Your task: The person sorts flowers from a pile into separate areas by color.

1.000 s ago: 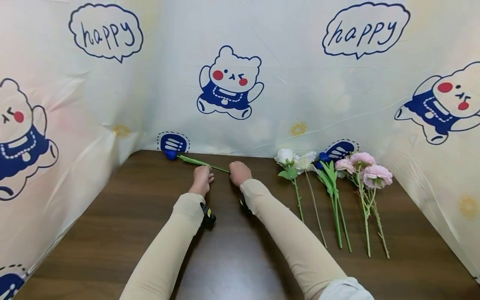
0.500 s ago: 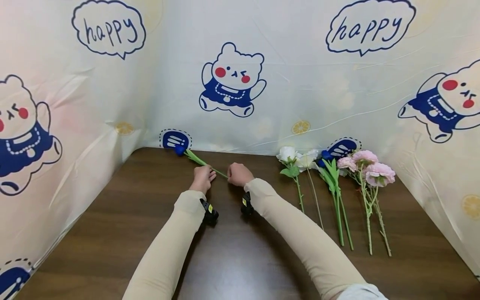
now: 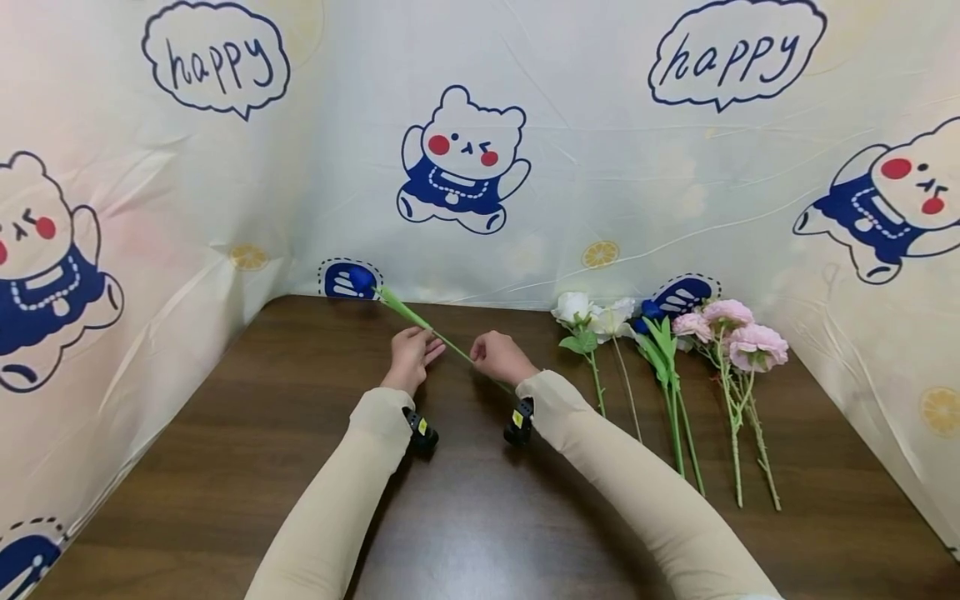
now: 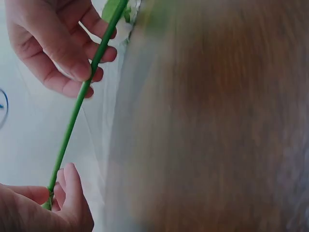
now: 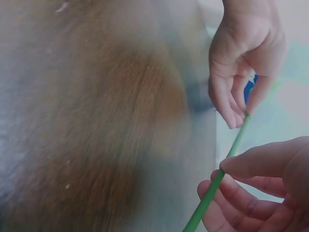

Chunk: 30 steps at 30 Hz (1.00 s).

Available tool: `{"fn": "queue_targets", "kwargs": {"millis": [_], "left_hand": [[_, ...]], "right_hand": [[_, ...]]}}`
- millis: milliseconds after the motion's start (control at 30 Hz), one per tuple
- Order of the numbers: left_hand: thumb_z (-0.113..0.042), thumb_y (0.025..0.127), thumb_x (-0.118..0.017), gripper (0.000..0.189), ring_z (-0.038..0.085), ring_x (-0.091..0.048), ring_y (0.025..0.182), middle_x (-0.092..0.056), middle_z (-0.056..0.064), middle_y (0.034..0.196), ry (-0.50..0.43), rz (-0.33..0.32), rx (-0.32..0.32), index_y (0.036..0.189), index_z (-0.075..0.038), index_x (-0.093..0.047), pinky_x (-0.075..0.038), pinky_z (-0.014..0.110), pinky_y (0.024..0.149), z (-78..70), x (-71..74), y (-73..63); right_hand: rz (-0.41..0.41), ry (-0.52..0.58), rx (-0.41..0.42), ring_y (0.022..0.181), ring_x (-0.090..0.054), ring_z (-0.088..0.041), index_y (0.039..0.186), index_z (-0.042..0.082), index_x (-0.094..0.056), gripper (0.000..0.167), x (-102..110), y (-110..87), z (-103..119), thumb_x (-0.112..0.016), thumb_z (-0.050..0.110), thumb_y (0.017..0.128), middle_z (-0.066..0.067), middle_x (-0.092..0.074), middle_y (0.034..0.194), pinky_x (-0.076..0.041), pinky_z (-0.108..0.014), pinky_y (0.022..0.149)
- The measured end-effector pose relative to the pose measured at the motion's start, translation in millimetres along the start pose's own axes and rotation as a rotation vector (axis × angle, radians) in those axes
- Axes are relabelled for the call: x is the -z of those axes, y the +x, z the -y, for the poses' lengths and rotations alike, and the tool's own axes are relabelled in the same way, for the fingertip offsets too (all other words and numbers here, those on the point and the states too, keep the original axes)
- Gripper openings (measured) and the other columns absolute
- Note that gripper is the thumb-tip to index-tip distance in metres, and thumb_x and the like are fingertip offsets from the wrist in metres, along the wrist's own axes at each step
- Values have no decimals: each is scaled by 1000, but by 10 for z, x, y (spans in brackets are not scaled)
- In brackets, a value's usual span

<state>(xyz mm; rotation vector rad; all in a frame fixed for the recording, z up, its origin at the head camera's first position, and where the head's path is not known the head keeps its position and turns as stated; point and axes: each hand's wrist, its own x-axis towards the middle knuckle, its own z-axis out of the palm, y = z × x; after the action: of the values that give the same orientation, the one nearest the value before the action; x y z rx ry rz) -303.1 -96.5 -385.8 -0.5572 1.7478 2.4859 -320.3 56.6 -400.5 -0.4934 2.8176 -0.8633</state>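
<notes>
A blue artificial tulip (image 3: 362, 282) with a green leaf near its head slants down to the right above the back of the table. My left hand (image 3: 409, 360) pinches its green stem (image 4: 72, 118) just below the leaf, between thumb and fingers. Farther along, my right hand (image 3: 501, 358) pinches the same stem, as the thumb and fingertips (image 5: 236, 166) in the right wrist view show. The stem's lower end runs on past the right hand toward the right wrist. In the head view the blue bloom overlaps the wall print.
To the right on the brown table (image 3: 225, 467) lie white flowers (image 3: 573, 308), another blue tulip (image 3: 651, 312) with green leaves, and pink flowers (image 3: 756, 347), stems toward the front. My right sleeve (image 3: 645, 458) crosses over some stems. A printed cloth (image 3: 555, 208) backs the table.
The tulip's head has risen off the table's back edge and the stem has tilted more steeply. My right hand has slid right and toward me; the left has hardly moved, its fingers turning upward.
</notes>
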Motion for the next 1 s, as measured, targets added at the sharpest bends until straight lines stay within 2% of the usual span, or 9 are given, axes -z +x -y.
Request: {"fn": "queue_targets", "kwargs": {"millis": [167,333,500,633,767,833,1000], "left_hand": [[-9,98,-45,40,19,-59,94,-52,17,113,59,27,-113,135,5,-39,-46,39,101,95,-110,41],[-7,97,-47,31,14,-57,79,-53,19,108,127,53,-242,126,5,-45,-49,44,97,121,-336,-80],[-4,95,-51,23,10,-57,69,-57,18,98,180,96,-361,116,4,-51,-54,44,86,130,-576,-251],[-2,92,-54,21,8,-57,65,-61,25,100,197,136,-438,111,6,-53,-56,45,80,163,-843,-388],[0,89,-58,21,12,-60,66,-64,24,97,234,177,-483,109,6,-56,-58,41,75,245,-1171,-509],[1,88,-60,23,17,-64,69,-65,22,96,288,206,-511,110,4,-57,-58,38,73,309,-1343,-574],[-1,83,-67,26,23,-69,80,-70,15,93,488,261,-608,108,-3,-61,-56,22,66,532,-1753,-719]], "right_hand": [[-57,15,16,76,-60,-17,94,1,-69,12,78,-141,-8,-62,2,85,-8,-69,86,-51,-28,68],[-177,17,78,72,-62,-17,91,0,-71,9,203,-346,-17,-67,6,85,-8,-69,80,-52,-28,65],[-261,82,110,67,-61,-14,92,2,-70,10,384,-606,-76,-68,9,85,-8,-70,79,-51,-26,61],[-330,119,115,64,-60,-14,91,3,-70,10,554,-845,-183,-68,10,85,-9,-70,79,-50,-25,59],[-394,127,103,61,-60,-15,92,-1,-69,10,725,-1085,-346,-68,7,84,-13,-70,79,-50,-25,57],[-421,127,90,59,-60,-15,92,-2,-69,10,807,-1199,-462,-68,4,84,-16,-69,79,-49,-23,55],[-483,111,28,62,-63,-20,92,-5,-68,10,978,-1448,-786,-65,1,85,-21,-69,81,-48,-20,53]]}}
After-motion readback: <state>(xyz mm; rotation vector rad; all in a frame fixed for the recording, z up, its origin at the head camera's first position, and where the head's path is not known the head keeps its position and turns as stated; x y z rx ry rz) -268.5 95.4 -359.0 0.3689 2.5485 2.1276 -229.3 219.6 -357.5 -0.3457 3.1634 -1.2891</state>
